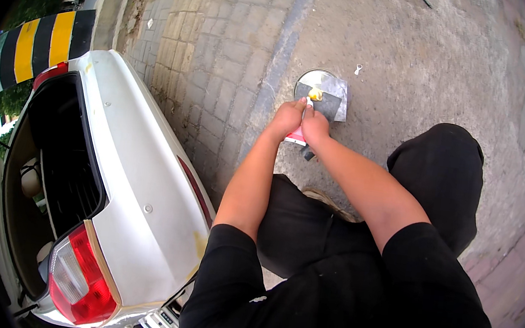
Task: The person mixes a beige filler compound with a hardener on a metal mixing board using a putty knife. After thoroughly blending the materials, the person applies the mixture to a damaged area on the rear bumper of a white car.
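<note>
"Grip first: how is it looking?"

"Narrow on both sides. The bare left hand [289, 116] and the bare right hand [315, 126] are lying together, fingers curling in, pinching a small white piece [309, 102] at the fingertips. I can't tell which is bearing it more."

"Where is that piece sitting?"

"It is showing over the near side of the flat dark grey rectangular plate [328, 107], just beside the soft yellow blob [316, 94] resting on the plate; I can't tell whether they are touching."

"And around the plate?"

"A round silver metal tin [312, 75] is showing at its upper left, and a thin shiny silver sheet [343, 95] is sticking out past its right edge. Nearer the wearer than the plate, a flat red-and-white piece [296, 137] is jutting from under the hands."

"Farther off?"

"A white car [144, 183] is standing well left of the plate."
</note>
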`<state>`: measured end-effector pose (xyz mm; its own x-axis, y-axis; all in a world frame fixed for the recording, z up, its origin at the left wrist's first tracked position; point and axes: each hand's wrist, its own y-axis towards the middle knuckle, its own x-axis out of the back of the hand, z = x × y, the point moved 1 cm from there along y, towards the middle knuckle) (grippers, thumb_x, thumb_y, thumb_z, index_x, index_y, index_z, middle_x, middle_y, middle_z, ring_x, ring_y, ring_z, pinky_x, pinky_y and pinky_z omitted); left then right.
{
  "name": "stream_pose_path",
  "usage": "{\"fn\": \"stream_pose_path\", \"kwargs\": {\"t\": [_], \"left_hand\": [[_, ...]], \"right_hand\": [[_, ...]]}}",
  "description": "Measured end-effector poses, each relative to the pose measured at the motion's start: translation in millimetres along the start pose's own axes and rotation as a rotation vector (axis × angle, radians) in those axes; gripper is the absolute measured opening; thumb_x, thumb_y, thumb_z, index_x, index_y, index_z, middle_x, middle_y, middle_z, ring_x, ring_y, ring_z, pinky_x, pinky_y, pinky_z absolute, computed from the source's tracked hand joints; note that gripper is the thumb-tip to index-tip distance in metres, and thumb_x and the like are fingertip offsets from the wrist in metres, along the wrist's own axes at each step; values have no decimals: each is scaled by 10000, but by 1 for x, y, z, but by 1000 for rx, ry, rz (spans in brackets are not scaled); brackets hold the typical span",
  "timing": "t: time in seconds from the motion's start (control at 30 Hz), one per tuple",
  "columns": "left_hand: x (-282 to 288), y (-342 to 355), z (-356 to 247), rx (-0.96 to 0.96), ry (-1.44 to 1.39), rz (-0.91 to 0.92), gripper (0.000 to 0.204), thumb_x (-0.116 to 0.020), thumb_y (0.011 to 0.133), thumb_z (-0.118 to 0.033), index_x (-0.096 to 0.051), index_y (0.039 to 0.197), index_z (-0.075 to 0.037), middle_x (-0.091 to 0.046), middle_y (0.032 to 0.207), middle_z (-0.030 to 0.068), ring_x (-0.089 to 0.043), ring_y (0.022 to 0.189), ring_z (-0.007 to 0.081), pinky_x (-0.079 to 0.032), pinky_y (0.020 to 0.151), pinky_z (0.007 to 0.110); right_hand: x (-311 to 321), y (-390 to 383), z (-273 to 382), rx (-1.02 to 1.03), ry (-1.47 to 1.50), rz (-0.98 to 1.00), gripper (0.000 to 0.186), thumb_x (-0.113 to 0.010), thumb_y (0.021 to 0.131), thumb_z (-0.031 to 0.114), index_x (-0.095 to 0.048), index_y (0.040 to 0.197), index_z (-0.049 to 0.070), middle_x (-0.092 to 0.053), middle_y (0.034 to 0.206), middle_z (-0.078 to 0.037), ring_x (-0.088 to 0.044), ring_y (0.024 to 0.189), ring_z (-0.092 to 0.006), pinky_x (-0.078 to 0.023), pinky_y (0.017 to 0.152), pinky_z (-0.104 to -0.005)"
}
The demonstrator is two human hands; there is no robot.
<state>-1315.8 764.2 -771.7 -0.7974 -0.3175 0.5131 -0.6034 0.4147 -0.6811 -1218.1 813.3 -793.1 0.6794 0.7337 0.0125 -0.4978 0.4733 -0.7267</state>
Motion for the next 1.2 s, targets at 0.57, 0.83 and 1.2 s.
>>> {"fn": "stream_pose_path", "kwargs": {"t": [0.57,0.83,1.2], "left_hand": [[42,41,22,-145,-295,-359,617,-441,999,-434,-645,970,149,-672,914,286,-646,845,338,-472,770,436],[46,35,1,-132,-259,-336,625,-425,994,-464,-654,996,118,-662,992,310,-647,930,398,-466,822,453],[29,61,38,-112,-244,-281,605,-415,990,-441,-643,1032,118,-648,994,326,-620,1016,432,-456,911,496]], "right_hand": [[53,0,39,273,-435,-607,552,-757,736,291,-529,1137,-12,-566,1167,-227,-541,1131,-366,-462,943,-450],[65,56,-7,-16,-413,-369,596,-792,688,268,-573,1174,0,-631,1156,-222,-615,1095,-370,-513,925,-424],[79,15,80,8,-328,-384,343,-649,700,65,-671,1021,-53,-678,1009,-261,-675,956,-384,-533,757,-437]]}}
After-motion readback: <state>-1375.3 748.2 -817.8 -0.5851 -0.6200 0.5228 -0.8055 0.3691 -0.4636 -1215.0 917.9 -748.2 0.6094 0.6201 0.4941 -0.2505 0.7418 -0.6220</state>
